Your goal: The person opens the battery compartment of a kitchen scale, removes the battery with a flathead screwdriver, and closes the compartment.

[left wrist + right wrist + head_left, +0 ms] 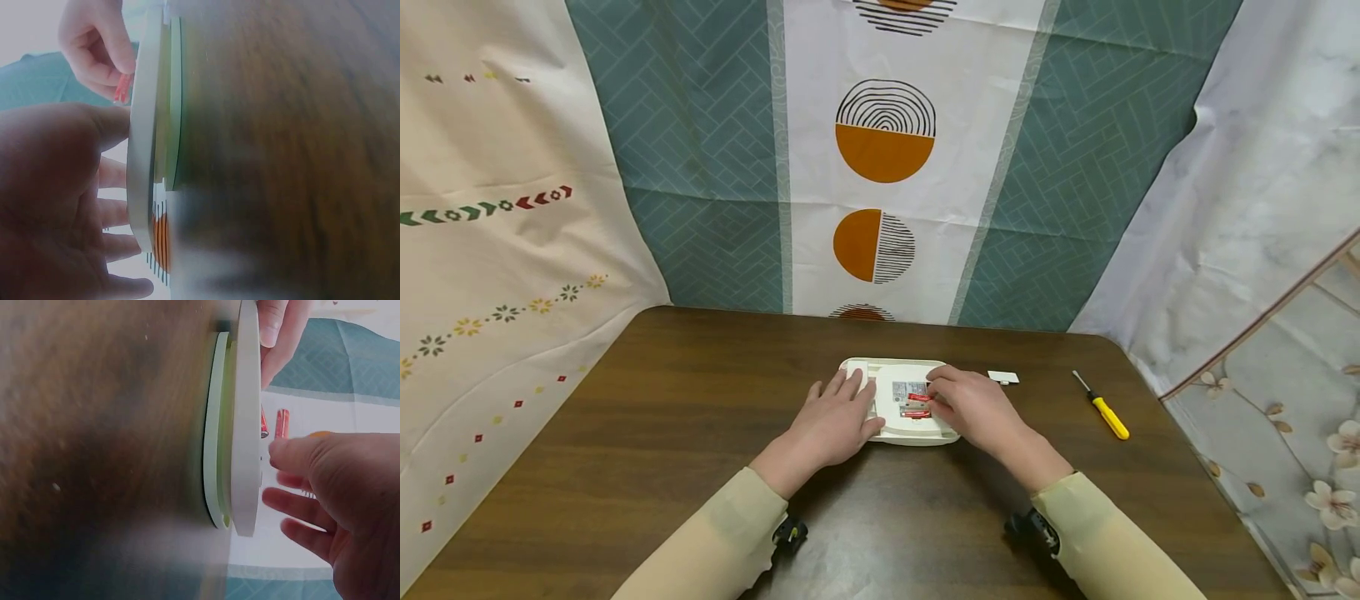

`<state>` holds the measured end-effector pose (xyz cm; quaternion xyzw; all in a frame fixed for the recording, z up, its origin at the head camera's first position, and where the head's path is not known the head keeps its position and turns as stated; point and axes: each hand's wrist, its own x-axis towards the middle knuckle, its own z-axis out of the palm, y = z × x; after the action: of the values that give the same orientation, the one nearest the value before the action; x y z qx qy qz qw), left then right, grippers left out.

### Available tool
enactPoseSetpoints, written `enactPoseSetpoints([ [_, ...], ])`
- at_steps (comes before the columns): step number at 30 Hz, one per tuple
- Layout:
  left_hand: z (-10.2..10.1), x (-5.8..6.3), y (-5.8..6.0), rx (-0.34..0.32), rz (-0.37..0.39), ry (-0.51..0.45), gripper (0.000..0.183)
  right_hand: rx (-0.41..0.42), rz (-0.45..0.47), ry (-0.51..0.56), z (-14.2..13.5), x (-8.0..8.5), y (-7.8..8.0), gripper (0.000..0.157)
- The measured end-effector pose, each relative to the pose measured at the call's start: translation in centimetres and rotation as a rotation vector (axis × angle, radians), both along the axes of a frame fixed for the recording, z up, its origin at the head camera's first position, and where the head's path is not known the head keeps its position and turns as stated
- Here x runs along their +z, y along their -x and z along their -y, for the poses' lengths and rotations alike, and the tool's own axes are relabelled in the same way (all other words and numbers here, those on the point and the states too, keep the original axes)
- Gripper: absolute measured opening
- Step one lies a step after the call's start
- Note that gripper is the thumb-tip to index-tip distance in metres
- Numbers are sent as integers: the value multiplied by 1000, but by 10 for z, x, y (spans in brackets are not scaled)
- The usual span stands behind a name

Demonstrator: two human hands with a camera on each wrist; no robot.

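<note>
A white, round-cornered device (887, 429) lies on the table with its label and battery compartment facing up. My left hand (837, 419) rests on its left end with the fingers spread. In the left wrist view, the thumb (115, 127) lies at the device's near edge. My right hand (973, 404) is over the right side and pinches a red battery (282, 423) between thumb and finger, just above the compartment. A second red battery (915, 413) lies in the compartment. My right fingers hide part of the compartment.
A small white cover (1003, 377) lies behind and to the right of the device. Farther right is a screwdriver (1108, 417) with a yellow handle. The brown wooden table (700, 375) ends at patterned cloths hanging at the back and sides.
</note>
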<state>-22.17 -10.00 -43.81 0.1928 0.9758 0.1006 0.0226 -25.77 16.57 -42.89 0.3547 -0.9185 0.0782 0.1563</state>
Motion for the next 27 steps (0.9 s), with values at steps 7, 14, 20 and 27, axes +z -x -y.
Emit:
enactPoseSetpoints([
  [7,0,-1,0,-4,0,-12,70,-56,-52,100,-7,-5,-7,17],
  [14,2,-1,-1,-7,1,-9,70,-79,-98,141,-12,-7,-11,18],
  [20,2,-1,0,-10,-4,-6,70,-145,-47,176,-15,-7,-15,14],
  [27,1,0,0,-9,0,-7,70,-216,-3,209,-22,-9,-20,12],
])
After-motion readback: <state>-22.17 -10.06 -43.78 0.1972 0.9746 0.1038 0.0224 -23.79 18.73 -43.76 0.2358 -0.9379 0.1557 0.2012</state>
